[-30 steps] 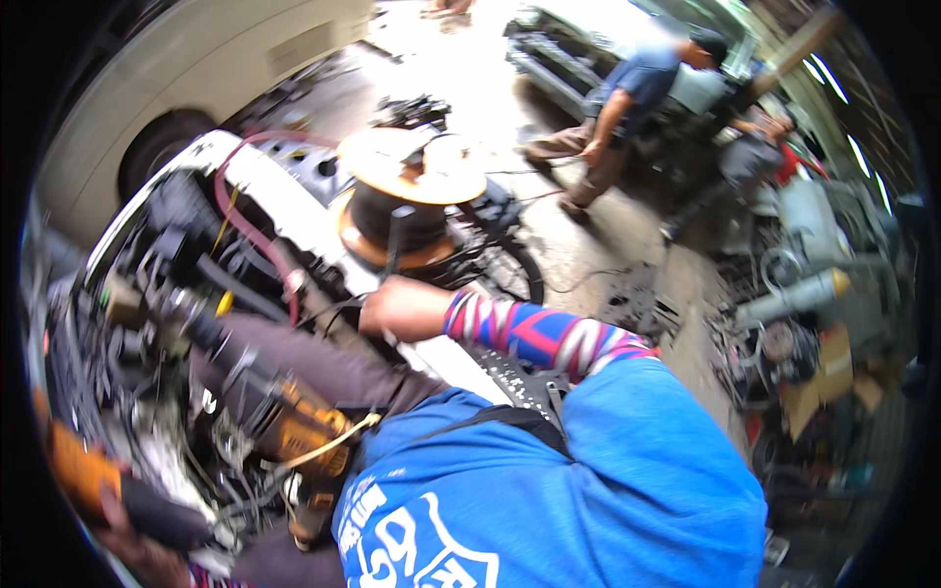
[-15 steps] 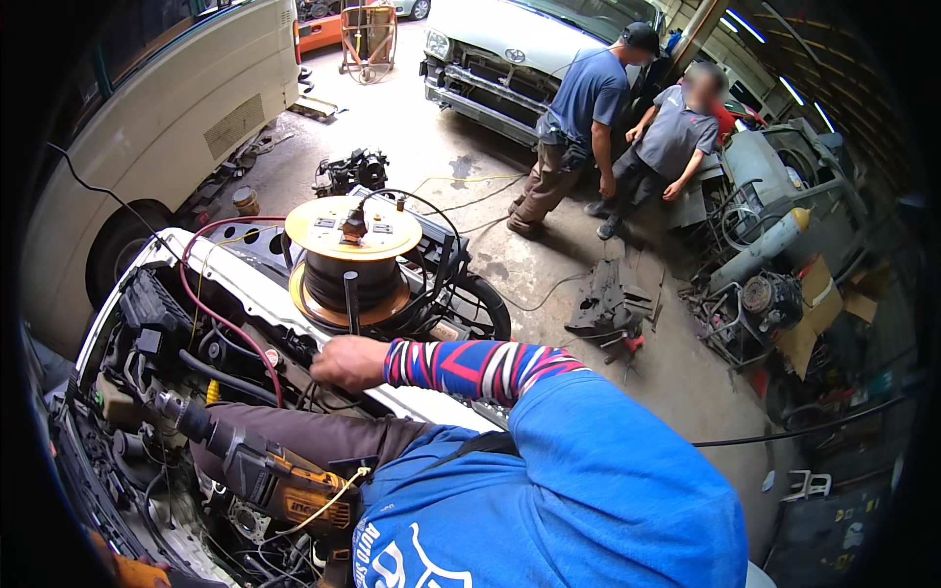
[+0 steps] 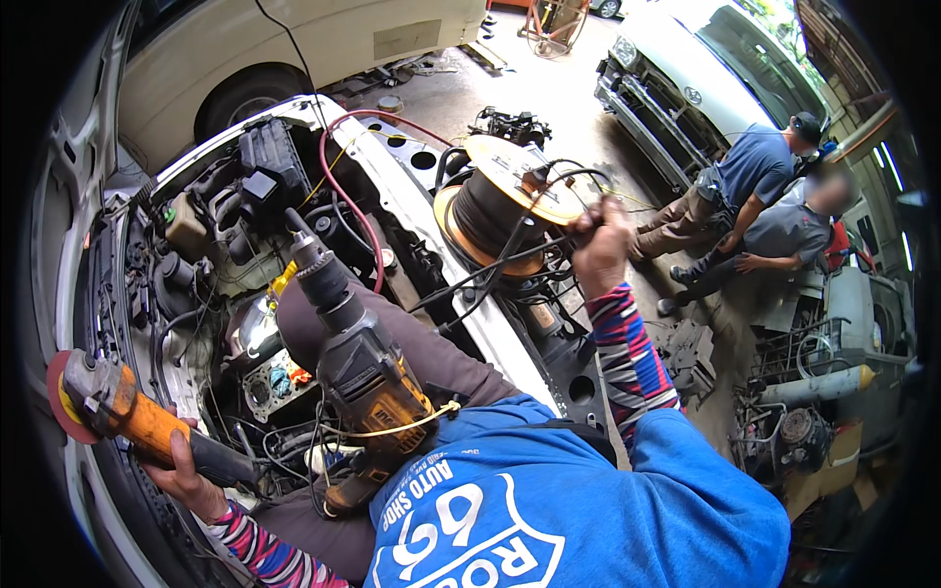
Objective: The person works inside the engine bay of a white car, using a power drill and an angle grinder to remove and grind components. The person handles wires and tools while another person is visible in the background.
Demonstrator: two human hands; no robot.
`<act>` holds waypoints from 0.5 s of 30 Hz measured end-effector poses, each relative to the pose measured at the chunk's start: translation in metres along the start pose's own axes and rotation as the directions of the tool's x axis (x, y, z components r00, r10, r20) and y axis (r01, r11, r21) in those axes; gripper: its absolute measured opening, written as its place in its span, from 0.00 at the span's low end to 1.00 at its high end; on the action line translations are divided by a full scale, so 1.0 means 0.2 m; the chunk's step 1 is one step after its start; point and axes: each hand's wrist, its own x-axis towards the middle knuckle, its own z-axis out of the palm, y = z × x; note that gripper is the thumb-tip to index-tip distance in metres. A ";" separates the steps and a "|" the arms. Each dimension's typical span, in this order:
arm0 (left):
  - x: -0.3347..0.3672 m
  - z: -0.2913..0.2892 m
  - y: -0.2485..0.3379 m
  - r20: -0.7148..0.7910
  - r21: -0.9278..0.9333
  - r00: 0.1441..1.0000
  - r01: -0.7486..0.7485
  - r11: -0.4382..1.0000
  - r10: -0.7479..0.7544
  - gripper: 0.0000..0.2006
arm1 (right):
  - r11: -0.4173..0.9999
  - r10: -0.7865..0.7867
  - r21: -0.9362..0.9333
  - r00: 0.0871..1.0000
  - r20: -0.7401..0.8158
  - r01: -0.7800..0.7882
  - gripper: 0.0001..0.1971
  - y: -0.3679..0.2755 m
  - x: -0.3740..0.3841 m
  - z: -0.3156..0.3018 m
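Angle grinder: the orange tool (image 3: 147, 416) is showing a grey metal head, a black rear grip and a reddish disc (image 3: 71, 397) with a yellow centre; it is sitting well left of the cable reel (image 3: 490, 155), nearer the wearer's body.
Left hand: this hand (image 3: 186, 478) is gripping the grinder, its thumb pressing along the casing; how the hidden fingers are lying, one cannot tell.
Right hand: this hand (image 3: 601, 247) is hovering just right of the reel, its fingers curling closed on black cable (image 3: 461, 284); their exact pinch one cannot tell.
Black cable: loose dark strands are crossing in front of the reel toward the hand.
Drill: a yellow-and-black drill (image 3: 368, 367) is lying along the wearer's thigh, nearer the body than the reel, its chuck pointing away.
Fender edge: a white strip (image 3: 480, 328) is running past the reel's left side.
Floor: pale concrete (image 3: 426, 88) is stretching beyond the reel, between two vehicles.
Reel: its wooden flanges are enclosing wound black cable.
Engine bay: left of the reel, it is holding a beige reservoir (image 3: 186, 225) and a silvery engine part (image 3: 257, 389) bearing blue and orange scraps (image 3: 282, 378).
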 end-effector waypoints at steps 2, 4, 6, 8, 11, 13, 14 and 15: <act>0.00 0.00 0.00 0.003 0.002 1.000 -0.011 1.000 0.011 0.34 | 0.990 -0.026 0.136 0.995 -0.100 0.039 0.10 -0.09 0.10 -0.12; 0.01 -0.01 0.00 -0.017 -0.033 0.999 0.035 0.999 -0.036 0.32 | 0.982 -0.012 0.183 0.980 -0.199 0.050 0.13 -0.22 0.23 -0.27; 0.02 -0.03 -0.02 -0.007 -0.029 1.000 0.029 0.999 -0.029 0.31 | 0.988 -0.101 0.094 0.967 -0.236 0.126 0.16 -0.34 0.37 -0.46; 0.02 -0.05 -0.03 -0.012 -0.025 0.997 0.078 0.997 -0.079 0.30 | 0.988 -0.152 -0.061 0.939 -0.308 0.140 0.18 -0.33 0.46 -0.67; 0.03 -0.06 -0.04 0.001 -0.060 0.996 0.085 0.995 -0.085 0.31 | 0.992 0.106 -0.022 0.902 -0.419 -0.127 0.14 -0.14 0.46 -0.98; 0.02 -0.04 -0.03 -0.009 -0.069 0.996 0.088 0.994 -0.088 0.31 | 0.968 0.138 -0.127 0.883 -0.449 -0.215 0.09 0.07 0.38 -1.11; 0.02 -0.04 -0.03 -0.019 -0.073 0.996 0.085 0.994 -0.087 0.31 | 0.952 0.142 -0.168 0.858 -0.494 -0.255 0.11 0.15 0.32 -1.14; 0.02 -0.03 -0.02 -0.038 -0.074 0.994 0.100 0.992 -0.103 0.31 | 0.804 -0.024 -0.447 0.728 -0.685 -0.393 0.16 0.26 0.28 -1.12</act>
